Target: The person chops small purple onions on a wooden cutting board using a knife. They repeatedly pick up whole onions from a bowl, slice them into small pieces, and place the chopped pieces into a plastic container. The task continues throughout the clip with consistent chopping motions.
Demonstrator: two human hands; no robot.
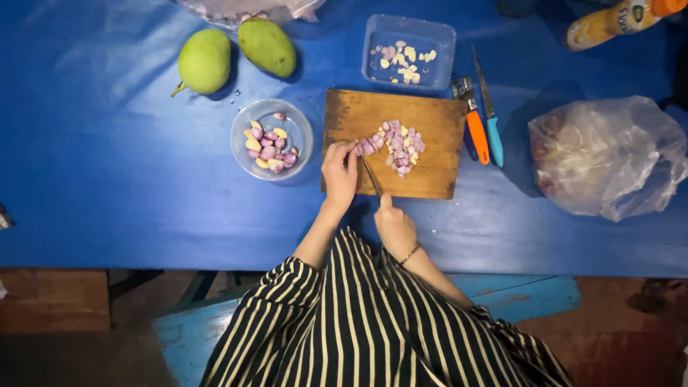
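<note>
On the wooden board (430,122) lies a small heap of cut shallots (400,145), pale purple and cream, in short chunks. The heap sits in the middle of the board, and a few pieces stretch in a row toward the left edge.

The left hand (340,174) rests on the lower left part of the board. Its fingers are bent and press on the shallot pieces at the end of that row. The right hand (395,228) is closed around the handle of a knife (370,175). The thin blade points up and to the left, across the board, just beside the left fingers. The handle is hidden inside the fist, and the blade is dark and hard to see against the wood.

Left of the board stands a clear bowl (244,118) with whole peeled shallots and some yellow cloves. Behind the board is a clear box (444,36) with more cut pieces; what they are, I cannot tell. Right of the board lie an orange peeler (476,132) and a blue knife (491,129), side by side. Two green mangoes (205,61) lie at the back left. A plastic bag (609,158) at the right hides what is inside. A bottle (616,20) is cut off at the top right corner, and another bag at the top edge too. All stands on a blue table (107,179).
</note>
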